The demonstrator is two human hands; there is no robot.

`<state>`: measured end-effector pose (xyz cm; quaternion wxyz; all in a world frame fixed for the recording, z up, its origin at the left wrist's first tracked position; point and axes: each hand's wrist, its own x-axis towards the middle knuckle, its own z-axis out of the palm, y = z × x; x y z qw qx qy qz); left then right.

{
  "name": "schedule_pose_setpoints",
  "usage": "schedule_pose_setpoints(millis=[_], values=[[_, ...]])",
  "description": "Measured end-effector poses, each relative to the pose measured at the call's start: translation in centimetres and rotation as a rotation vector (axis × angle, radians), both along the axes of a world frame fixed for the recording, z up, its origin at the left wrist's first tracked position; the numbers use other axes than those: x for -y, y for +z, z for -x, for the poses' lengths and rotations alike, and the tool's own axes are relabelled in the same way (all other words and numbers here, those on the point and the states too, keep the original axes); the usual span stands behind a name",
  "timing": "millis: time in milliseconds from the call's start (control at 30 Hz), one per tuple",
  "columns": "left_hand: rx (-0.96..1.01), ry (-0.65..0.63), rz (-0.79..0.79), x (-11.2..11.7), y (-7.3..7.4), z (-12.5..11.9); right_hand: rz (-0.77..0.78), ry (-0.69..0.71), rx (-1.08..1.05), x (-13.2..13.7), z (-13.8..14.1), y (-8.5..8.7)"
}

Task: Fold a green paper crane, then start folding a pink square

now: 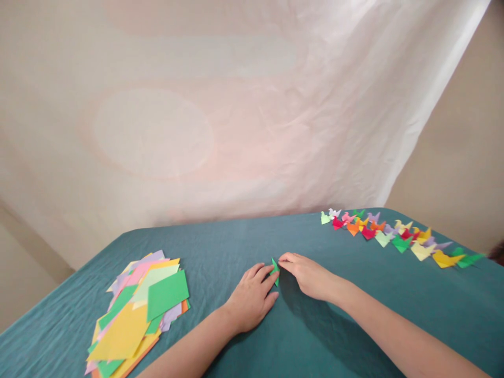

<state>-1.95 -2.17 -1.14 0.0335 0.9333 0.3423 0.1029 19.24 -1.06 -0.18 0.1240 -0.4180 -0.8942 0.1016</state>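
A small piece of green folded paper (276, 282), narrow and pointed at its ends, rests on the cloth between my hands. My left hand (254, 296) lies palm down on the table, fingers spread, with fingertips pressing on the paper's left side. From the right, my right hand (303, 273) reaches in with thumb and index finger pinched together at the paper's upper right edge. Those fingertips partly hide what they grip. The paper's middle is covered by my left fingers.
Loose coloured paper sheets (122, 331) lie in an overlapping pile on the left of the teal tablecloth (220, 247). Rows of small folded paper birds (401, 243) in many colours stand at the back right. A pale curtain (244, 126) hangs behind the table.
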Motion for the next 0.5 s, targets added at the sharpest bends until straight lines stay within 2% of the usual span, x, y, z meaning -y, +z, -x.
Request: schedule_pose_setpoints(millis=[200, 500], values=[[0.003, 0.003, 0.006, 0.0, 0.2, 0.0, -0.106, -0.038, 0.103, 0.0, 0.8, -0.8], [-0.01, -0.001, 0.004, 0.1, 1.0, 0.0, -0.195, -0.093, 0.162, 0.2, 1.6, -0.9]])
